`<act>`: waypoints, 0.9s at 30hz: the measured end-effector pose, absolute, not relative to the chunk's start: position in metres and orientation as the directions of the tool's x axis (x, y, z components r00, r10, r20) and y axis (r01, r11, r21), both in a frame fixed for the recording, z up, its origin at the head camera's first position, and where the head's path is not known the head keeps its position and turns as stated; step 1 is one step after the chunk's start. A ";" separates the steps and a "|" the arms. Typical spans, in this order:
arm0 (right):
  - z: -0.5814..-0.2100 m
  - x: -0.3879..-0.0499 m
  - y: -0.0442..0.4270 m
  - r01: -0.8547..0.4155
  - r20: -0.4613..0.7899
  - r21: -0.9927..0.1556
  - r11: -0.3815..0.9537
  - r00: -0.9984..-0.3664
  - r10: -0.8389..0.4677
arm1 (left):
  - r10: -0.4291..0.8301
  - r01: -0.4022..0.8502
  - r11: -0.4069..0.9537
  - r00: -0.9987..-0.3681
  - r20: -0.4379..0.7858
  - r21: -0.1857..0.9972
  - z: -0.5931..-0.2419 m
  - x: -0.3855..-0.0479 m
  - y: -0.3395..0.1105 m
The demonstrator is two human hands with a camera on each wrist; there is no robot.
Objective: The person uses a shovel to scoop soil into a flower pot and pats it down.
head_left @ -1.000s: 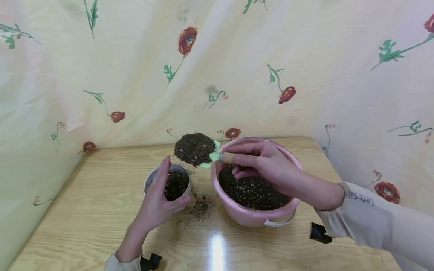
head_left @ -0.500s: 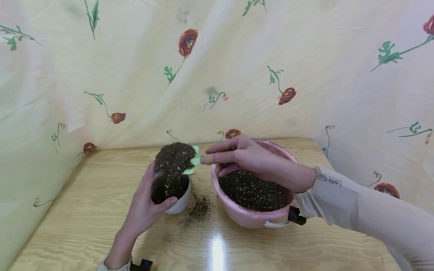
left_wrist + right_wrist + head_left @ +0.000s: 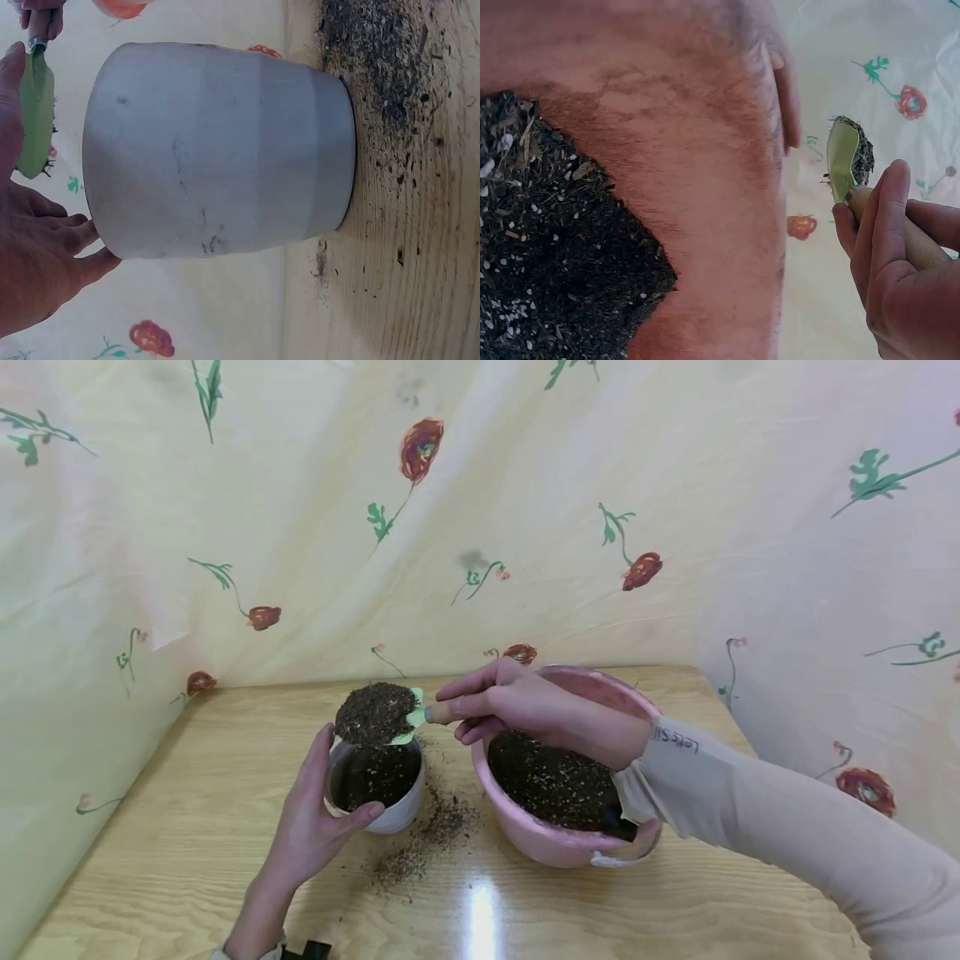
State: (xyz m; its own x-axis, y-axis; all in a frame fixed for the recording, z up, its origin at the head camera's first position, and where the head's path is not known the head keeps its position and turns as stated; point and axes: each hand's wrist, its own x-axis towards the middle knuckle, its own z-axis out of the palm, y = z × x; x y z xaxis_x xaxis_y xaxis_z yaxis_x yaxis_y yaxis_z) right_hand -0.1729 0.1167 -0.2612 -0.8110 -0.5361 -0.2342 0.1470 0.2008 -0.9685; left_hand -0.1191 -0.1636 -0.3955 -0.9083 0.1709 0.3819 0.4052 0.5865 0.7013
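Observation:
My right hand [image 3: 498, 697] pinches the wooden handle [image 3: 442, 712] of a small pale-green trowel [image 3: 409, 735]. Dark soil [image 3: 375, 714] is heaped on the blade, which is over the far side of a white pot [image 3: 401, 810]. Inside the pot more soil [image 3: 375, 777] shows. Spread around the pot's rim, my left hand [image 3: 303, 831] has its thumb at the near side and its fingers at the left. In the left wrist view some fingers [image 3: 97, 262] meet the rim of the pot [image 3: 217, 150], while the trowel [image 3: 36, 112] hangs above the opening.
A pink tub [image 3: 525, 835] of soil with a white handle [image 3: 626, 860] stands right of the pot, under my right forearm. Spilled soil [image 3: 442, 822] lies on the wooden table [image 3: 187, 827] between and before the containers. Flowered cloth [image 3: 322, 527] hangs behind and at both sides.
My right hand has carried the loaded trowel left from beside the tub to above the pot. The left hand has shifted slightly left and down. More soil lies in front of the pot.

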 end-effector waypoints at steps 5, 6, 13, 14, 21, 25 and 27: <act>-0.267 -0.180 0.110 0.170 -0.266 -0.960 0.223 -0.801 -0.536 | 0.147 0.362 0.606 -0.926 0.348 0.708 -0.398 -0.118 -0.167; -0.268 -0.181 0.109 0.173 -0.271 -0.959 0.226 -0.799 -0.537 | 0.142 0.354 0.608 -0.929 0.341 0.711 -0.399 -0.118 -0.167; -0.276 -0.188 0.104 0.188 -0.312 -0.942 0.277 -0.794 -0.522 | 0.115 0.302 0.614 -0.948 0.296 0.730 -0.405 -0.122 -0.168; -0.277 -0.188 0.103 0.190 -0.317 -0.940 0.284 -0.794 -0.518 | 0.114 0.294 0.615 -0.951 0.287 0.732 -0.406 -0.123 -0.168; -0.285 -0.191 0.098 0.164 -0.324 -0.931 0.327 -0.782 -0.532 | 0.124 0.261 0.632 -0.963 0.238 0.729 -0.415 -0.126 -0.168; -0.285 -0.189 0.092 0.127 -0.315 -0.925 0.357 -0.783 -0.537 | 0.132 0.284 0.645 -0.956 0.262 0.710 -0.417 -0.125 -0.169; -0.285 -0.189 0.089 0.118 -0.319 -0.918 0.379 -0.786 -0.529 | 0.134 0.287 0.649 -0.955 0.265 0.704 -0.417 -0.125 -0.169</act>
State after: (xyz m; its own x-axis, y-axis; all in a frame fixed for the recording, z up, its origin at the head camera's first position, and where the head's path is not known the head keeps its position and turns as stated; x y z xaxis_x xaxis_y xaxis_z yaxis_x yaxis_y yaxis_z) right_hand -0.1891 0.0890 -0.2850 -0.7865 -0.5289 -0.3190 0.1175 0.3789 -0.9180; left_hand -0.1255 -0.1690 -0.4172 -0.9548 0.1338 0.2653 0.2867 0.6493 0.7044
